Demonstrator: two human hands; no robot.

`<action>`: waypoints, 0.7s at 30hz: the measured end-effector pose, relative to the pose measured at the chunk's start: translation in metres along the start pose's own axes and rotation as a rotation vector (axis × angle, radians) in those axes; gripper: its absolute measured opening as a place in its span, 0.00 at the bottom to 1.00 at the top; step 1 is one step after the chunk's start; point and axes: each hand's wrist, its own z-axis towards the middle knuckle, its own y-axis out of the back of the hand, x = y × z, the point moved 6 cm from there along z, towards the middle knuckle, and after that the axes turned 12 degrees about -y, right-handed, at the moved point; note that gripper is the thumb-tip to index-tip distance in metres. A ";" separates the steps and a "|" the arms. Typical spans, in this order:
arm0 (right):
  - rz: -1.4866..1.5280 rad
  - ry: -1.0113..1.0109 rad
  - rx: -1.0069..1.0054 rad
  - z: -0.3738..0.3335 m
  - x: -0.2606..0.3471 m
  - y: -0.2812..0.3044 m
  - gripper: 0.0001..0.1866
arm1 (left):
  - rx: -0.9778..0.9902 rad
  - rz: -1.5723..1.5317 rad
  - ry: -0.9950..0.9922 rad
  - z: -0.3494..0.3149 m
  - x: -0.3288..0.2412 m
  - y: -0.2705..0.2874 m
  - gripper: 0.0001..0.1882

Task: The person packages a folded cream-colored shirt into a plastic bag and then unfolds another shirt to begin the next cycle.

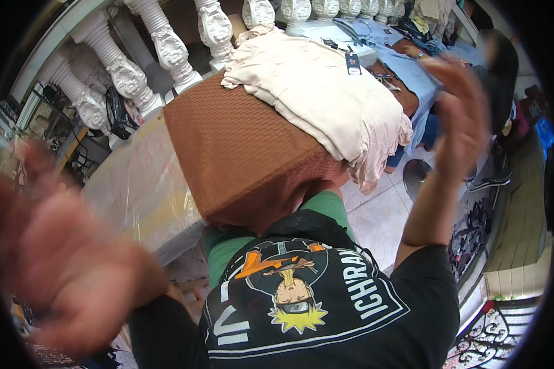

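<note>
My left hand (61, 240) is raised close to the camera at the left edge, blurred by motion. Its fingers look spread, and nothing shows in it. On the right, my right hand (461, 117) is also lifted, open and blurred, with fingers stretched and no object in it. Between and beyond the hands, a pile of cream garments (326, 92) lies on a table covered with a textured brown cloth (240, 147). Some of the fabric hangs over the right edge. A dark hang tag (353, 64) rests on top of the pile. Neither hand touches the garments.
White balusters (166, 49) line the far side. A plastic-wrapped surface (141, 184) adjoins the table's left. Light blue garments (415, 74) lie at the far right, beside a person in dark clothes (501, 74). A round stool (417, 175) stands on the tiled floor.
</note>
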 end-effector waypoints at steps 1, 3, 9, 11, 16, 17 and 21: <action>0.112 -0.418 0.107 -0.015 -0.035 -0.018 0.18 | 0.065 -0.334 0.078 -0.033 -0.004 -0.022 0.31; -0.164 -0.422 0.350 -0.039 -0.072 -0.064 0.15 | 0.241 -0.851 0.211 -0.046 -0.035 -0.055 0.28; -0.333 -0.156 1.003 -0.125 -0.116 -0.137 0.11 | 0.040 -1.532 0.179 -0.001 -0.143 -0.122 0.14; -0.359 -0.151 1.066 -0.138 -0.134 -0.146 0.10 | 0.114 -1.544 0.052 0.023 -0.143 -0.128 0.10; -0.338 -0.173 0.979 -0.123 -0.163 -0.155 0.11 | 0.343 -1.684 -0.007 -0.027 -0.085 -0.105 0.22; -0.342 -0.200 0.966 -0.112 -0.164 -0.154 0.12 | 0.738 -1.788 -0.068 -0.031 -0.043 -0.092 0.18; -0.188 -0.385 0.853 -0.080 -0.185 -0.141 0.12 | 1.230 -1.711 -0.357 -0.004 -0.010 0.011 0.22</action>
